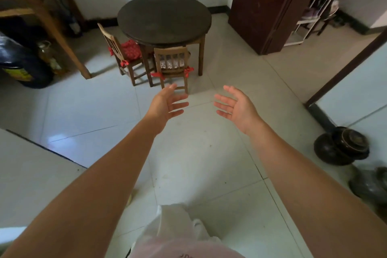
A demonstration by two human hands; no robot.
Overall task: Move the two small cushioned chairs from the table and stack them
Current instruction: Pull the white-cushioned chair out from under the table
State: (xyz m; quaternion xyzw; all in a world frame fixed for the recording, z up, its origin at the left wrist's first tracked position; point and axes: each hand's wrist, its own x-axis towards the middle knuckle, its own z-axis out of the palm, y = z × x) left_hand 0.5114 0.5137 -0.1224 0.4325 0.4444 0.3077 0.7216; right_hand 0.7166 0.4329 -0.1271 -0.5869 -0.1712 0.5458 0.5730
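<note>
Two small wooden chairs stand tucked at a dark round table (164,18). The left chair (117,52) carries a red cushion and faces right. The nearer chair (171,63) shows its slatted back to me, with a pale patterned cushion tied on by red ribbons. My left hand (167,104) reaches forward with fingers spread, just short of the nearer chair's legs. My right hand (234,107) is also stretched out, palm turned inward, fingers apart. Both hands hold nothing and touch neither chair.
A tall wooden stand (41,12) and a dark barrel (23,63) sit at left. A brown door (270,6) and white rack (314,12) are at right. Dark ceramic jars (341,146) rest by the right wall. Pale tiled floor (199,153) lies between me and the table.
</note>
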